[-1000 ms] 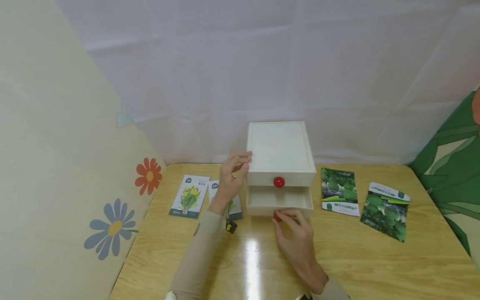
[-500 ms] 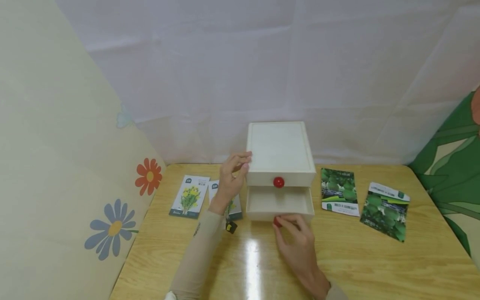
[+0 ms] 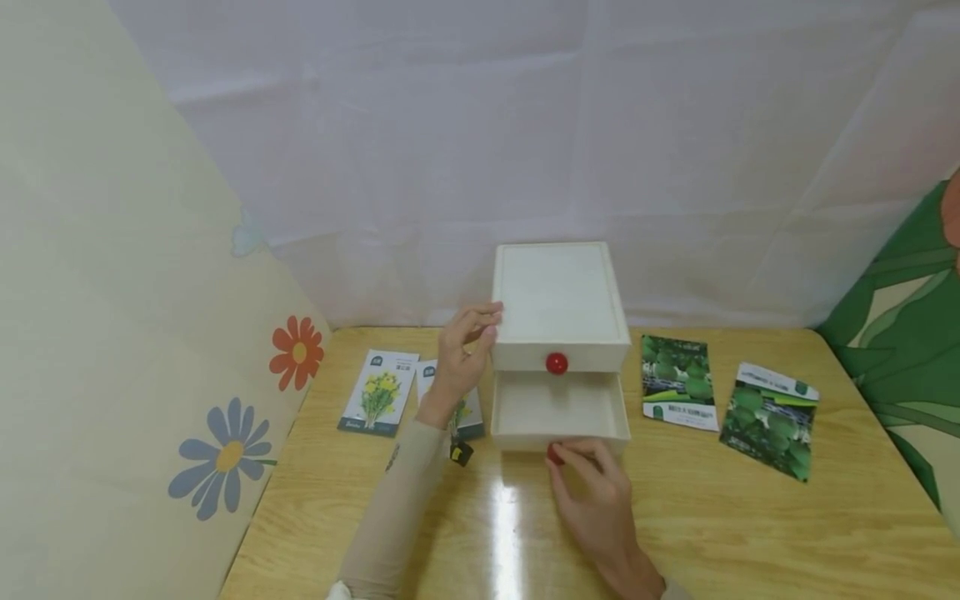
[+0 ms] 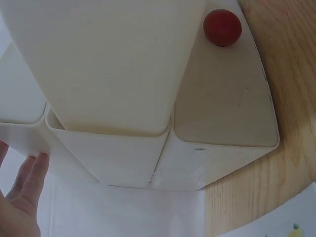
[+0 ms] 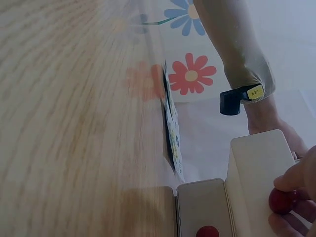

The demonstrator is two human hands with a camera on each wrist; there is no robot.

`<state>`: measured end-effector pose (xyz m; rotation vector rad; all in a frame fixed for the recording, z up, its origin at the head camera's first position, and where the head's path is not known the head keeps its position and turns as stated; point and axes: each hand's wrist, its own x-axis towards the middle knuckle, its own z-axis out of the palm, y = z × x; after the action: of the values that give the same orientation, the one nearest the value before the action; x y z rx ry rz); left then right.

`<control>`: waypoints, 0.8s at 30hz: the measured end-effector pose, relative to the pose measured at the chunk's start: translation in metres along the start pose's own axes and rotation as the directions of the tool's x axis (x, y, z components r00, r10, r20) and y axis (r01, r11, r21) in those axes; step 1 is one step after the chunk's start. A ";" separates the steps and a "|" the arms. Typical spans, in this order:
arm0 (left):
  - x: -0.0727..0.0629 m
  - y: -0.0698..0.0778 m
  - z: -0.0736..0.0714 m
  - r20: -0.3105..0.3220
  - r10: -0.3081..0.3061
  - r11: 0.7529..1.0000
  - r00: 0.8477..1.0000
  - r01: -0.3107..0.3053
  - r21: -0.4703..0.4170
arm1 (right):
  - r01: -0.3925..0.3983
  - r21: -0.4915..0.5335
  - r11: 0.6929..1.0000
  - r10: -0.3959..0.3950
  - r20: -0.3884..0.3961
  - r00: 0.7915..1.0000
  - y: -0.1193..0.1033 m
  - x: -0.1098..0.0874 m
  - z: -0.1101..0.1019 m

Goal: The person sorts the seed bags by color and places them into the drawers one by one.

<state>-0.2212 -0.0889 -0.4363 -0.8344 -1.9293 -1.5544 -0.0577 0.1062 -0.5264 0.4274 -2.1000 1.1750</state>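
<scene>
A small white drawer cabinet with red knobs stands at the back of the table. Its middle drawer is pulled out and looks bare inside. My right hand pinches that drawer's red knob between thumb and fingers. The upper drawer's red knob is above, its drawer flush. Below, a third drawer front with another red knob is closed, hidden in the head view. My left hand rests its fairly straight fingers against the cabinet's left side and top edge.
Left of the cabinet lie two seed packets with yellow flowers, an outer packet and an inner packet partly under the left forearm. On the right are two green leafy packets, a nearer-in packet and an outer packet. Cloth wall behind.
The middle drawer has slid further out toward me, with my right hand on its knob moving back with it. My left hand has stayed at the cabinet's side.
</scene>
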 end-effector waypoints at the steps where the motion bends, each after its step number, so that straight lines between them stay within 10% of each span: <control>1: 0.000 0.000 0.000 0.000 -0.002 1.000 1.000 0.002 -0.001 | 0.000 0.001 1.000 0.000 -0.001 1.000 -0.001 0.000 0.000; 24: -0.001 -0.007 0.001 -0.004 0.015 1.000 1.000 -0.015 -0.003 | 0.065 0.015 0.998 -0.064 -0.039 0.997 -0.006 -0.016 -0.006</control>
<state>-0.2257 -0.0896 -0.4420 -0.8446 -1.9143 -1.5495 -0.0401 0.1074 -0.5315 0.4735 -2.0299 1.1550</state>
